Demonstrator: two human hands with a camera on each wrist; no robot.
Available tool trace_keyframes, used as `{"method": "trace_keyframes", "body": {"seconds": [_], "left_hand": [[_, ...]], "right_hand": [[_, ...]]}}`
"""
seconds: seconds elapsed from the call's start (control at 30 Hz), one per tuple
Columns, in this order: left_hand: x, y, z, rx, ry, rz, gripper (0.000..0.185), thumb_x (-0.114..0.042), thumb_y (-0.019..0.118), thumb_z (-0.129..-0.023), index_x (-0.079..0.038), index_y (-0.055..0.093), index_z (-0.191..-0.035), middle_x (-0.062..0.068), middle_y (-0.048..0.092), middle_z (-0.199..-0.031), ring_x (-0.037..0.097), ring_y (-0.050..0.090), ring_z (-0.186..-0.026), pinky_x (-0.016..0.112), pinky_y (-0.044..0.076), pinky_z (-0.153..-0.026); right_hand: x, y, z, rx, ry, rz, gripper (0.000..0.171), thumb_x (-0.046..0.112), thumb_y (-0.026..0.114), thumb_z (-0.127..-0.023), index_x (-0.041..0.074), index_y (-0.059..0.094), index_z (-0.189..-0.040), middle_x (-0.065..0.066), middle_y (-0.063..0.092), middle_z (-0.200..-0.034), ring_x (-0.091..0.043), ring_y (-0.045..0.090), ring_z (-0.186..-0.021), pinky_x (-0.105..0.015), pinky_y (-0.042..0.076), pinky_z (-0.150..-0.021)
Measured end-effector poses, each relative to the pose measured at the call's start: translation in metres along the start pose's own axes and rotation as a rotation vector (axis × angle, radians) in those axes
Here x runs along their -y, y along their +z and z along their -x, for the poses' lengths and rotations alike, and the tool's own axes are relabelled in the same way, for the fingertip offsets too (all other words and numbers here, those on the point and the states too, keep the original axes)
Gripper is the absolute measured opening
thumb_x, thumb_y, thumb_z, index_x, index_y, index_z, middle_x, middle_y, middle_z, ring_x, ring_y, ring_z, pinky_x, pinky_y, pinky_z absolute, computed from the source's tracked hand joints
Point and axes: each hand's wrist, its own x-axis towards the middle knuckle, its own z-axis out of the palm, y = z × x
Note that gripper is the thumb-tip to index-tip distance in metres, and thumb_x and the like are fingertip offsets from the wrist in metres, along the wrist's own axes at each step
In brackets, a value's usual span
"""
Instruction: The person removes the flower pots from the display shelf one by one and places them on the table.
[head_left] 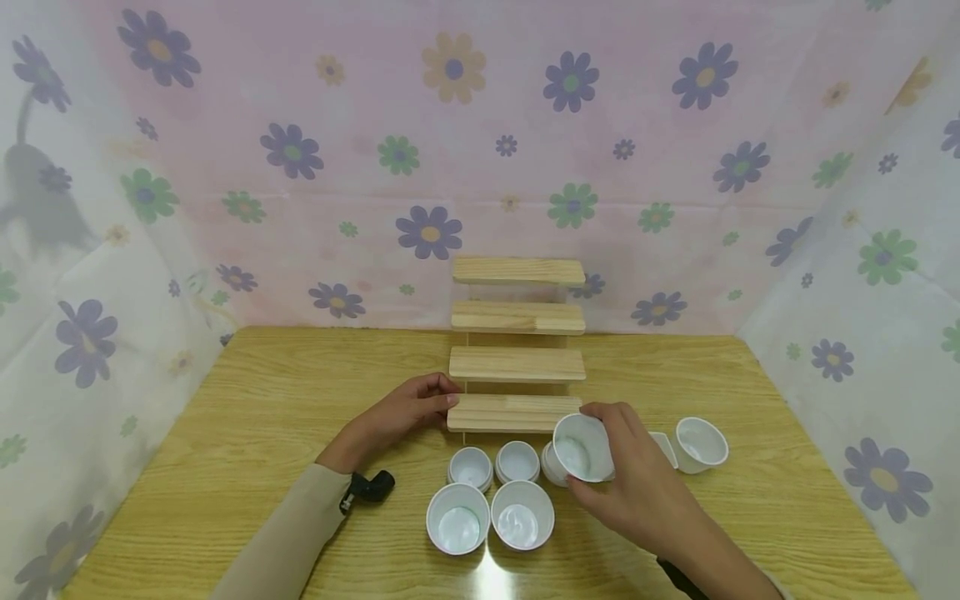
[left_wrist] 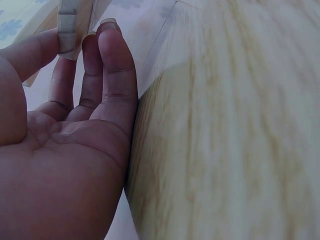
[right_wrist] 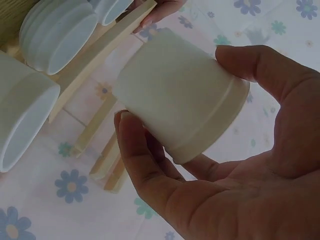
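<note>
Table [head_left: 225,433]: white cups [head_left: 489,500] crowd front of stepped rack [head_left: 517,350], R hand [head_left: 637,483] holding one.

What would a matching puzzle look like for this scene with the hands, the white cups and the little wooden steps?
Things:
1. left hand
2. right hand
3. wooden step rack
4. two large cups

States or places:
A. standing at the back of the table, four steps high
B. holding a white cup tilted on its side
C. standing upright side by side, nearest the person
D. fingers on the left end of the lowest step

Pairs: 1-D, 2-B, 3-A, 4-C
</note>
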Motion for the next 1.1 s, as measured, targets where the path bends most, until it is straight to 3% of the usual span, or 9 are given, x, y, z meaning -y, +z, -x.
{"method": "trace_keyframes", "body": {"seconds": [0.33, 0.57, 0.9, 1.1], "left_hand": [[0.000, 0.000, 0.000, -0.003, -0.003, -0.011, 0.032, -0.022, 0.060, -0.111, 0.003, 0.059, -0.130, 0.011, 0.063, -0.119, 0.024, 0.063, -0.095, 0.036, 0.059, -0.089], [-0.002, 0.000, 0.001, 0.005, 0.006, -0.004, 0.032, -0.022, 0.060, -0.111, 0.004, 0.059, -0.130, 0.011, 0.065, -0.117, 0.023, 0.065, -0.094, 0.036, 0.059, -0.088], [-0.003, 0.000, 0.001, 0.004, 0.003, -0.001, 0.032, -0.022, 0.060, -0.111, 0.004, 0.058, -0.130, 0.010, 0.064, -0.118, 0.023, 0.064, -0.094, 0.036, 0.059, -0.088], [0.000, 0.000, -0.001, -0.002, 0.010, -0.013, 0.030, -0.021, 0.061, -0.110, 0.003, 0.060, -0.128, 0.010, 0.062, -0.119, 0.024, 0.062, -0.092, 0.037, 0.059, -0.088]], "right_hand": [[0.001, -0.006, 0.009, 0.038, -0.006, 0.044, 0.074, 0.013, 0.096, -0.070, 0.004, 0.055, -0.131, -0.002, 0.062, -0.121, -0.016, 0.063, -0.102, -0.035, 0.057, -0.081], [0.000, -0.012, 0.012, 0.140, 0.041, 0.039, 0.076, 0.014, 0.098, -0.069, 0.007, 0.054, -0.130, -0.001, 0.062, -0.122, -0.014, 0.062, -0.096, -0.030, 0.054, -0.076], [-0.005, -0.011, 0.015, 0.297, 0.028, 0.030, 0.079, 0.022, 0.102, -0.065, 0.011, 0.049, -0.122, 0.000, 0.055, -0.113, -0.013, 0.058, -0.090, -0.030, 0.054, -0.075], [-0.006, -0.007, 0.018, 0.344, 0.019, 0.061, 0.078, 0.024, 0.102, -0.064, 0.010, 0.050, -0.121, -0.001, 0.054, -0.110, -0.011, 0.056, -0.085, -0.031, 0.053, -0.075]]}}
